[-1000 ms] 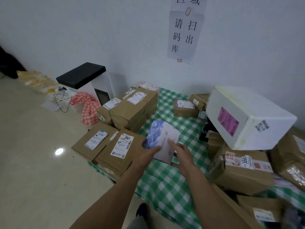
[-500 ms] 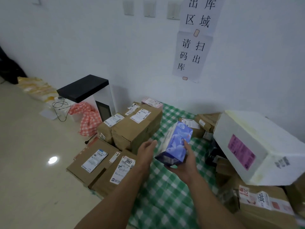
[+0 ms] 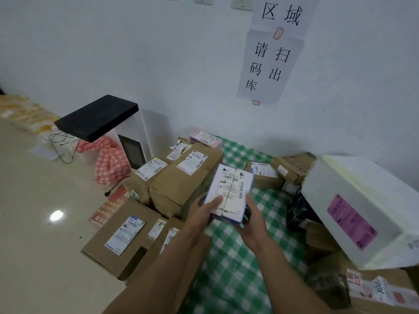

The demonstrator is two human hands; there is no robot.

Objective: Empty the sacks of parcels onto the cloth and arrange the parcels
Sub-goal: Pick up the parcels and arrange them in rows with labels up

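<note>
Hands, left hand and right hand, hold white-labelled parcel above green checked cloth.

Both hands, left hand and right hand, held a small labelled box above a green checked cloth among cardboard parcels.

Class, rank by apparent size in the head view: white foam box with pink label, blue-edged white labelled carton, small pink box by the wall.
1. White foam box, largest.
2. Blue-edged white carton, nearest the camera.
3. Small pink box, farthest away; true size versus the carton unsure.
</note>
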